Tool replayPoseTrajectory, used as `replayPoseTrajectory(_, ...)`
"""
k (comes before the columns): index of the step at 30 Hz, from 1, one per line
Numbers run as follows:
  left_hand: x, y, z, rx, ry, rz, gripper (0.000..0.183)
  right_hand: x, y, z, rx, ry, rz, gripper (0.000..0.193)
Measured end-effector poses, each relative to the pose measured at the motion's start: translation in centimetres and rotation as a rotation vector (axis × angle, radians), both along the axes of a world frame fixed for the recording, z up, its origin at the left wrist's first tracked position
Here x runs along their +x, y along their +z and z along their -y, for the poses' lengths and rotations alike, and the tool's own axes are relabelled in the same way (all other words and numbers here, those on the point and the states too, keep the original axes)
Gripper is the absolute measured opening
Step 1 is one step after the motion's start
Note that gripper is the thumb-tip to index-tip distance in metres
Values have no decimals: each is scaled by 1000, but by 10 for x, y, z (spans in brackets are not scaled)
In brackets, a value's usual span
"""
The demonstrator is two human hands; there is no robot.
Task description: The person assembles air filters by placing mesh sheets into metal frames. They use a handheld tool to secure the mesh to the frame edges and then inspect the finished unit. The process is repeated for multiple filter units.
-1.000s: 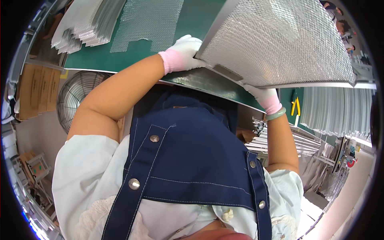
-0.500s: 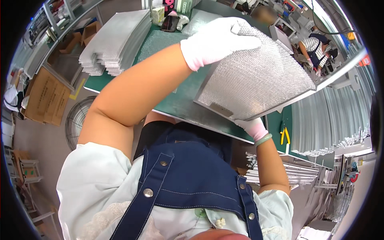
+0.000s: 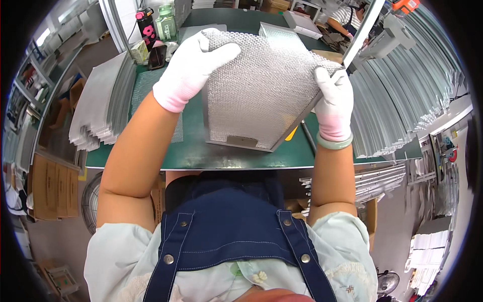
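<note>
A silver metal mesh filter panel [image 3: 261,95] with a thin grey frame along its sides and bottom stands tilted over the green worktable [image 3: 193,157]. Its upper mesh edge looks rough, with no frame visible there. My left hand [image 3: 190,70], in a white glove, is closed on the upper left corner, thumb lying across the front. At the upper right corner my right hand [image 3: 335,103], also gloved, pinches the mesh and frame edge between thumb and fingers. A small plate [image 3: 243,141] sits low on the panel. Yellow-handled pliers [image 3: 291,133] are partly hidden behind it.
Stacked mesh sheets [image 3: 98,98] lie at the left, and rows of metal frames [image 3: 402,95] at the right. A dark bottle [image 3: 146,26], a green jar [image 3: 166,24] and a phone [image 3: 157,57] stand or lie back left. A metal post [image 3: 363,32] rises near my right hand; a co-worker [image 3: 347,20] is beyond.
My right hand has gone from the panel's lower edge to its upper right corner. The panel has turned more upright and faces me. My left hand still grips its top; the view has shifted.
</note>
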State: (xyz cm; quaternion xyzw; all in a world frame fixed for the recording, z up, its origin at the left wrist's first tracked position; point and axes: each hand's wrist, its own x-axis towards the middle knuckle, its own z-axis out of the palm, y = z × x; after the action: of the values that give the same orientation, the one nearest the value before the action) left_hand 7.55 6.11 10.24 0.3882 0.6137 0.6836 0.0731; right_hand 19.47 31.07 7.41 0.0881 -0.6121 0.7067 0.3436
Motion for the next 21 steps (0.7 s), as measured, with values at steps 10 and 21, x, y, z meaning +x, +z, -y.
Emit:
replayPoseTrajectory(10, -6, -3, -1, 22, 7, 37, 25, -10, 4, 21, 297, -307, -327, 70)
replayPoseTrajectory(21, -4, -3, 0, 55, -13, -3, 27, 9, 75, -21, 607, 44, 113, 46)
